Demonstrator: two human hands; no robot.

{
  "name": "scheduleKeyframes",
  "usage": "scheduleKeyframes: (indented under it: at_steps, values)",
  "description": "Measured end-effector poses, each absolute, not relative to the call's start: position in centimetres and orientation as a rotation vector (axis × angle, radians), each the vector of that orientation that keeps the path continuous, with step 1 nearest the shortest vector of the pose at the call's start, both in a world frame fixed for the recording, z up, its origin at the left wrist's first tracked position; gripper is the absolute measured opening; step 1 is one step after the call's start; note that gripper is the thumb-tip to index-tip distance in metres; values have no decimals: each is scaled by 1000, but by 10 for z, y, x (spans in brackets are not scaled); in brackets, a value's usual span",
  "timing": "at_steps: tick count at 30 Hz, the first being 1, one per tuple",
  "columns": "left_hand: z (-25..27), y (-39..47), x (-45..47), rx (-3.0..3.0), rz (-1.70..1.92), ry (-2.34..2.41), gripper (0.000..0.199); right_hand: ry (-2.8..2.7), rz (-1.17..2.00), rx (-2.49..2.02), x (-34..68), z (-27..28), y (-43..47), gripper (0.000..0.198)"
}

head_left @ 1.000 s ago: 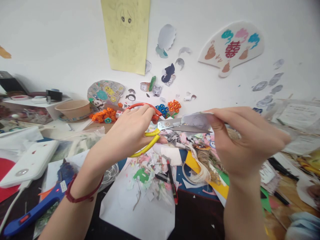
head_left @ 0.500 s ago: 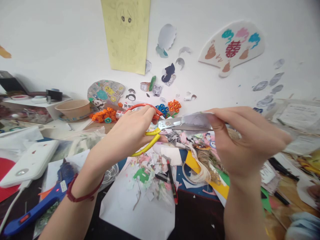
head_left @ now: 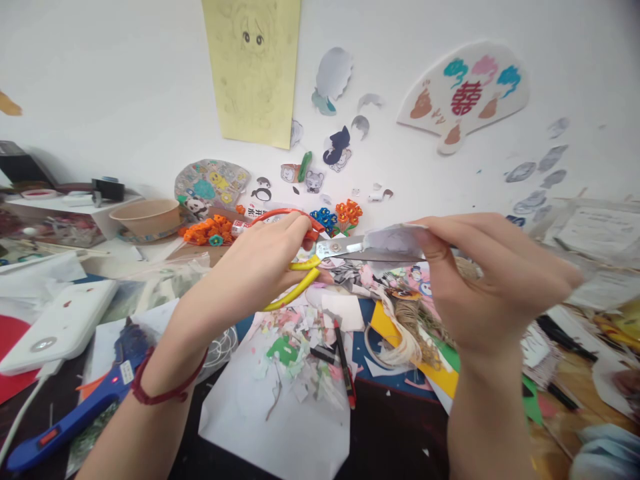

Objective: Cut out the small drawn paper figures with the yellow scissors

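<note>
My left hand (head_left: 270,257) grips a pair of scissors (head_left: 334,247) with one red and one yellow handle, its blades parted and pointing right. Between the blades lies a small whitish piece of paper (head_left: 395,239). The thumb and fingers of my right hand (head_left: 480,267) pinch that paper at its right end, close to the blade tips. Both hands are raised above the table. Below them, a white sheet (head_left: 270,413) carries a heap of coloured paper scraps (head_left: 295,347) and a black and red pen (head_left: 345,367).
At left are a blue glue gun (head_left: 85,407) and a white power bank (head_left: 60,327) with a cable. Behind stand a tan bowl (head_left: 147,217) and orange flowers (head_left: 210,232). A twine bundle (head_left: 407,320) lies right of the scraps. A decorated fan (head_left: 465,93) hangs on the wall.
Hardly anything differs. The scissors' yellow handle has shifted very slightly, while both hands and the paper stay in nearly the same place.
</note>
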State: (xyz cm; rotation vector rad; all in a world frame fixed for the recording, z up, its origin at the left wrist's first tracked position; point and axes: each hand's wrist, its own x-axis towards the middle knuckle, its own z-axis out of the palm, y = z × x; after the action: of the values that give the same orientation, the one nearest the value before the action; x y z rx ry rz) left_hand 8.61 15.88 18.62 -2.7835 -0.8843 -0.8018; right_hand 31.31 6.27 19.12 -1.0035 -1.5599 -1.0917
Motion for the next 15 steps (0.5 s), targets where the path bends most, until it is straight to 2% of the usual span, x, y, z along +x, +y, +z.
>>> scheduleKeyframes:
  at_steps: [15]
  values:
    - [185, 159, 85, -2811, -813, -874, 24, -1545, -1116, -1014, 313, 191, 63, 24]
